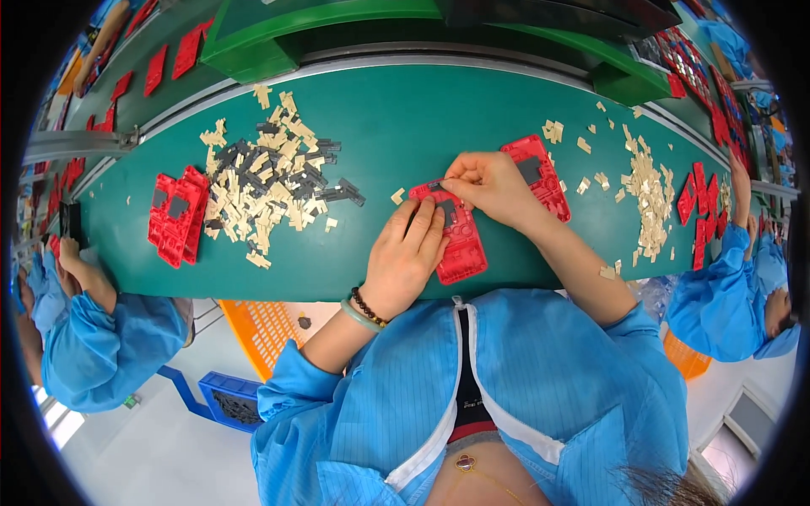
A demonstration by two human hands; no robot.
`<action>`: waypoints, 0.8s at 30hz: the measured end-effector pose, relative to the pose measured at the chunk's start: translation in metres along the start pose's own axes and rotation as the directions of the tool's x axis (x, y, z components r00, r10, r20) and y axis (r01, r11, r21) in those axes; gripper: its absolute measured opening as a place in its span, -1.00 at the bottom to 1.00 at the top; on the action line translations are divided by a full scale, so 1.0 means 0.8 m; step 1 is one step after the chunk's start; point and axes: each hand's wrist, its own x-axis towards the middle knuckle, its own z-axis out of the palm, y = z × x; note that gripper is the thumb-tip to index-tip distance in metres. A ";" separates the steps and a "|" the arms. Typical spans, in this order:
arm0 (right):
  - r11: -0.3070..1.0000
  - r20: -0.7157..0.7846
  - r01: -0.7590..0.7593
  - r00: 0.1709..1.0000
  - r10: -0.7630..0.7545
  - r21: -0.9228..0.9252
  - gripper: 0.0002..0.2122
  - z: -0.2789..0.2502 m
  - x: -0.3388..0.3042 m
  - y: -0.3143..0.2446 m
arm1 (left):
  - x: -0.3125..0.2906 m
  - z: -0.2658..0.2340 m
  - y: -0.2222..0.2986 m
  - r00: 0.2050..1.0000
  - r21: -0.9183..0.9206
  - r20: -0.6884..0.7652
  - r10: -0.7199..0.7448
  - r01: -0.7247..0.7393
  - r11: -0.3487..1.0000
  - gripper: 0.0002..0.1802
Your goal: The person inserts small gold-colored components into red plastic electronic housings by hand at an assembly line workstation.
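Note:
A red plastic housing (462,255) lies on the green table right in front of me, slightly tilted. My left hand (407,253) rests on its left side, fingers together and holding it down. At the housing's top end my right hand (492,187) is closed in a pinch; what sits between its fingertips is too small to make out. A small dark piece (435,185) shows beside those fingertips, at the housing's upper edge. Just right of my right hand lies another red housing (553,190) with a dark grey patch.
Left of my hands spreads a pile of cream pieces (245,207) and dark grey pieces (342,192). Red housings (179,215) are stacked beyond it. More cream pieces (650,202) lie at right. A green shelf (253,51) spans the back. Co-workers in blue sit on both sides.

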 end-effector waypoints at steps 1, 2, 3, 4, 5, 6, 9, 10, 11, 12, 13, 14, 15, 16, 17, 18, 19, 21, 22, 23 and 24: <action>1.000 -0.022 -0.005 1.000 0.005 -0.014 -0.92 0.003 -0.001 -0.001 | 0.000 0.000 -0.001 1.000 -0.002 0.001 0.000 0.000 1.000 -0.60; 1.000 -0.022 -0.008 1.000 0.007 -0.013 -0.92 0.005 -0.001 -0.003 | 0.000 0.000 -0.001 1.000 -0.006 0.004 -0.004 0.004 1.000 -0.60; 1.000 -0.031 -0.014 0.999 0.014 -0.007 -0.92 0.006 -0.002 -0.006 | 0.000 0.001 -0.002 1.000 -0.010 0.007 -0.008 0.008 1.000 -0.60; 1.000 -0.038 -0.021 0.999 0.021 0.000 -0.93 0.008 -0.002 -0.007 | 0.000 0.000 -0.002 1.000 -0.011 0.009 -0.008 0.008 1.000 -0.60; 1.000 -0.038 -0.022 0.999 0.022 0.001 -0.93 0.008 -0.001 -0.007 | 0.001 -0.001 -0.003 1.000 -0.013 0.009 -0.008 0.008 1.000 -0.60; 1.000 -0.033 -0.022 0.999 0.022 0.000 -0.93 0.009 0.000 -0.006 | 0.001 -0.001 -0.003 1.000 -0.016 0.009 -0.007 0.007 1.000 -0.60; 0.999 -0.033 -0.017 0.999 0.016 -0.033 -0.94 0.010 0.001 -0.005 | 0.004 -0.001 -0.003 1.000 -0.028 0.013 -0.007 0.008 1.000 -0.60; 0.998 -0.038 -0.012 0.999 0.009 -0.066 -0.94 0.010 0.002 -0.005 | 0.004 -0.002 -0.003 1.000 -0.032 0.011 0.001 -0.001 0.999 -0.60; 0.998 -0.049 -0.011 0.999 0.007 -0.068 -0.94 0.013 0.002 -0.003 | 0.002 -0.004 -0.002 0.999 -0.039 0.026 -0.020 0.021 0.999 -0.61; 0.997 -0.063 0.014 0.998 -0.019 -0.081 -0.94 0.014 0.002 0.001 | 0.004 -0.004 -0.001 0.999 -0.047 0.036 -0.032 0.034 0.998 -0.61; 0.994 -0.086 0.040 0.995 -0.048 -0.102 -0.94 0.012 0.003 0.005 | 0.008 -0.003 0.000 1.000 -0.057 0.021 -0.005 0.007 0.998 -0.61; 0.992 -0.098 0.105 0.989 -0.112 -0.074 -0.94 0.011 0.005 0.017 | 0.011 -0.005 0.002 0.999 -0.056 0.039 -0.027 0.029 0.998 -0.60; 0.988 -0.126 0.087 0.987 -0.103 -0.126 -0.88 0.009 0.001 0.004 | 0.009 -0.002 0.003 0.997 -0.059 0.064 -0.050 0.054 0.997 -0.60; 0.988 -0.146 0.052 0.986 -0.073 -0.147 -0.86 0.005 -0.002 -0.002 | 0.012 0.001 0.002 0.997 -0.089 0.070 -0.029 0.035 0.995 -0.60; 0.977 -0.104 0.019 0.994 -0.042 -0.214 -0.89 0.009 -0.007 -0.004 | 0.008 -0.004 0.002 0.996 -0.081 0.090 -0.028 0.035 0.996 -0.60; 0.953 -0.125 0.070 0.986 -0.110 -0.294 -0.85 0.010 -0.010 -0.011 | 0.007 -0.004 0.002 0.995 -0.086 0.098 -0.011 0.020 0.996 -0.60; 0.863 -0.054 0.083 0.990 -0.127 -0.497 -0.83 0.009 -0.004 -0.010 | 0.002 -0.002 0.000 0.991 -0.079 0.129 -0.029 0.040 0.996 -0.60; 0.695 0.002 0.151 0.978 -0.210 -0.703 -0.86 0.026 -0.002 -0.024 | -0.006 -0.009 -0.003 0.986 -0.057 0.154 -0.065 0.074 0.996 -0.57; 0.616 0.034 0.230 0.949 -0.312 -0.754 -0.86 0.032 -0.001 -0.024 | -0.007 -0.009 -0.007 0.988 -0.024 0.147 -0.039 0.043 0.999 -0.57; 0.530 0.097 0.320 0.909 -0.405 -0.786 -0.86 0.039 -0.001 -0.024 | 0.002 -0.006 -0.004 0.990 -0.041 0.142 -0.015 0.021 0.999 -0.57; 0.537 0.095 0.320 0.910 -0.404 -0.780 -0.86 0.039 -0.009 -0.026 | 0.002 -0.009 -0.004 0.986 -0.020 0.169 -0.018 0.021 1.000 -0.58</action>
